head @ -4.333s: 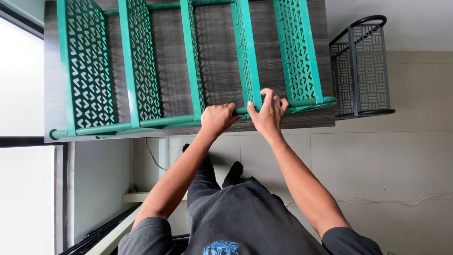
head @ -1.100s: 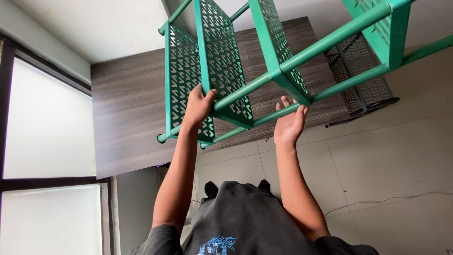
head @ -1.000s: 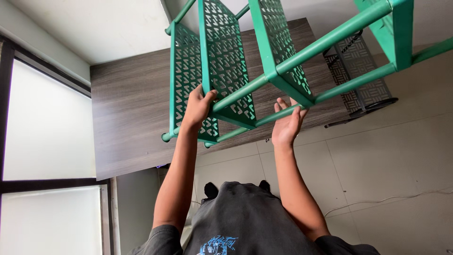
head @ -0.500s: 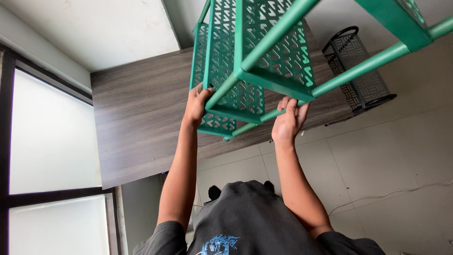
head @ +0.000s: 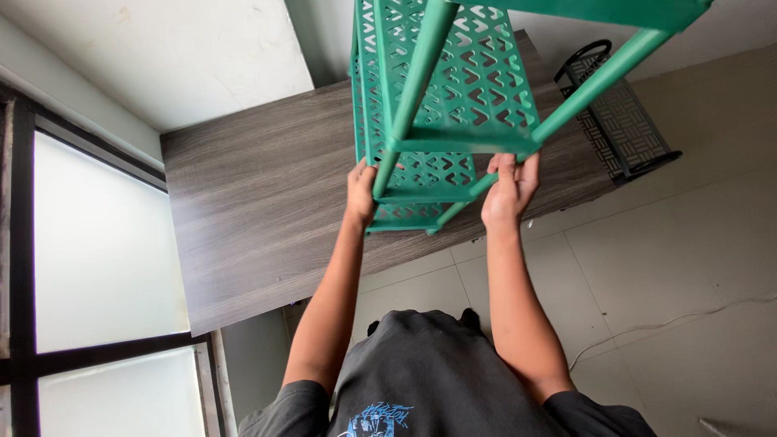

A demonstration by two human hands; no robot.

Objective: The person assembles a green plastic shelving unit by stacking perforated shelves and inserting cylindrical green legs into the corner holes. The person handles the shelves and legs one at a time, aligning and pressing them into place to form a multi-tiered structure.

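Observation:
A green plastic shelf rack (head: 453, 97) with perforated shelves and round posts stands tilted on its end over a dark wood-grain table (head: 259, 210), its top reaching toward the camera. My left hand (head: 360, 194) grips a green post at the rack's lower left. On the right side, my right hand (head: 510, 188) wraps around a post just under a shelf edge. Both arms stretch forward from my dark shirt.
A black mesh basket (head: 619, 113) stands on the tiled floor (head: 688, 259) beyond the table's right end. A frosted window with dark frame (head: 97, 267) fills the left. A thin cable (head: 672, 324) lies on the floor at right.
The rack lay flat on the table four seconds ago. Since then both hands have tipped it up, and its posts now point toward the camera; the hands stay on its lower end.

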